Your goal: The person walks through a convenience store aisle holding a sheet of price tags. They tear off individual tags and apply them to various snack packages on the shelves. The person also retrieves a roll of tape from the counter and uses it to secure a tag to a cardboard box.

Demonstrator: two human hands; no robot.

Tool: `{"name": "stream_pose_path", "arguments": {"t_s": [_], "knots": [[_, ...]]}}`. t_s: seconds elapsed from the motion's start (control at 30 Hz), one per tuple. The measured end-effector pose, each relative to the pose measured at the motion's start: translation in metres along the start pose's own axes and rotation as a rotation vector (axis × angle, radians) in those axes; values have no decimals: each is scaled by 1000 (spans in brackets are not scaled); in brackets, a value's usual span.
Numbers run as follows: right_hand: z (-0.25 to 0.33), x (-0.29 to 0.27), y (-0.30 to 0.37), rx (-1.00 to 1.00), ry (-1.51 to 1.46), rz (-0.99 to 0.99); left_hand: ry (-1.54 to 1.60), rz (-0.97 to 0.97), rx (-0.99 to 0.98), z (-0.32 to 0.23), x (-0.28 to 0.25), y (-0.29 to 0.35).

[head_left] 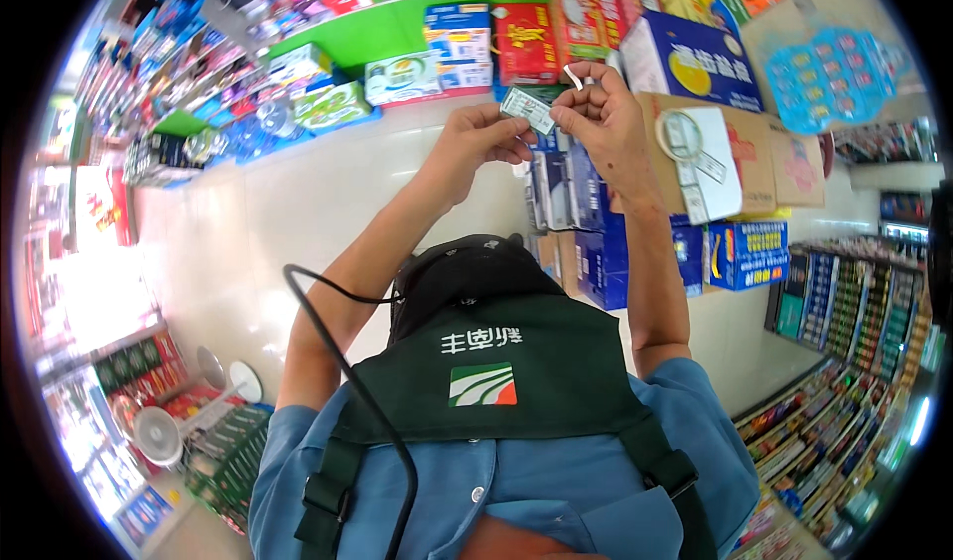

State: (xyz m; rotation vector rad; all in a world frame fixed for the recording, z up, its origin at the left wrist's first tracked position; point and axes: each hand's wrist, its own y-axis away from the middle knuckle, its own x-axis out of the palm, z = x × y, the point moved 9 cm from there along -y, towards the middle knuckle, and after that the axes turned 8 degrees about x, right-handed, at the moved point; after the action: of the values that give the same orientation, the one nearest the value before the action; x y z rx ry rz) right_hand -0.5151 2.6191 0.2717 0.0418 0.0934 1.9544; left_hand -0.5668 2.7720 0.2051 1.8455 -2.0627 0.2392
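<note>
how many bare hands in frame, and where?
2: the left hand at the left end of a small card, the right hand at its right end. None hidden that I can tell, though the cluttered background is too small to check.

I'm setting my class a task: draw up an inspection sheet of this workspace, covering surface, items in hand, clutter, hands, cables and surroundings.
Surface: pale tiled floor; brown cardboard carton at the right.
Items in hand: small printed label, raised off any surface; narrow white strip, purpose unclear.
Clutter: white flat object on the carton; blue carton with a yellow disc beyond.
Hands: left hand pinches the label's left part; right hand grips its right end, the strip at its fingers.
Cables: black cable looping past the left forearm, over the green apron.
Surroundings: stocked shelves at the right; white fan lower left.
</note>
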Motion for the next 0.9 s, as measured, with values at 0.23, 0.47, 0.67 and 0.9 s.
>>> {"name": "stream_pose_path", "arguments": {"t_s": [0.23,0.47,0.67,0.9], "knots": [[1,174,-41,-9,25,212,126,-234,107,-40,-139,84],[-9,350,-62,-26,4,394,175,-419,222,-70,-279,172],[-26,479,-64,24,31,515,206,-586,198,-87,-373,244],[-35,578,-92,63,65,607,228,-662,187,-101,-464,271]]}}
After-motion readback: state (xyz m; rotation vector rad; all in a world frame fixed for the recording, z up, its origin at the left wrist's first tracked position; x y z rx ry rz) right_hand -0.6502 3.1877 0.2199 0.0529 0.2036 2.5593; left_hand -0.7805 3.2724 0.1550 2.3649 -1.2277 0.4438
